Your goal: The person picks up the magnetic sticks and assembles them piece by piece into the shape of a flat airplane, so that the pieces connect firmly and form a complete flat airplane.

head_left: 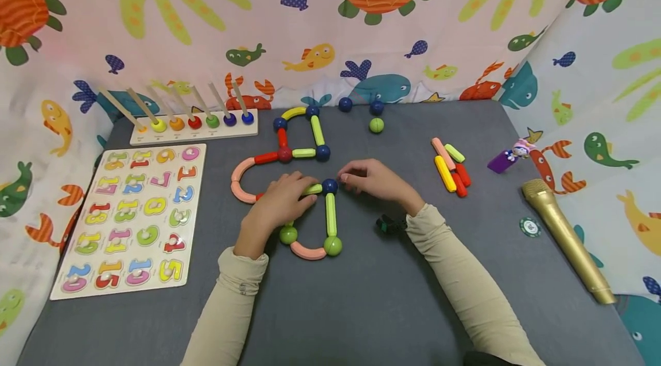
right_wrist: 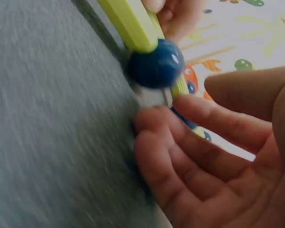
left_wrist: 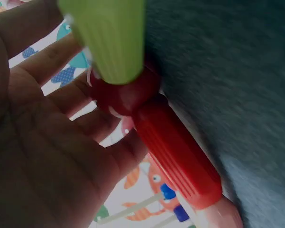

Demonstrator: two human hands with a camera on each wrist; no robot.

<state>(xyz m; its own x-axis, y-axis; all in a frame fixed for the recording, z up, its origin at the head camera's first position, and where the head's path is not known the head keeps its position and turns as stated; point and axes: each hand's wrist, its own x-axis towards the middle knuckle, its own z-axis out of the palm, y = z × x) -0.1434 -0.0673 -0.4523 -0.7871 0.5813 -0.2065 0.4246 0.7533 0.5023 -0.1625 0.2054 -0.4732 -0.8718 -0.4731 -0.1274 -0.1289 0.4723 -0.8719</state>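
Observation:
A figure of magnetic sticks and balls lies on the grey table. My left hand rests over its middle, with the fingers laid across a green stick. The left wrist view shows those fingers fairly straight behind a red ball, which joins a green stick and a red stick. My right hand hovers just right of a blue ball with loosely curved fingers. In the right wrist view its fingertips sit close under the blue ball, holding nothing.
A number puzzle board and a peg stacker lie at the left. Loose sticks lie to the right, and three loose balls at the back. A gold microphone, a purple toy and a small dark object are nearby. Printed cloth walls surround the table.

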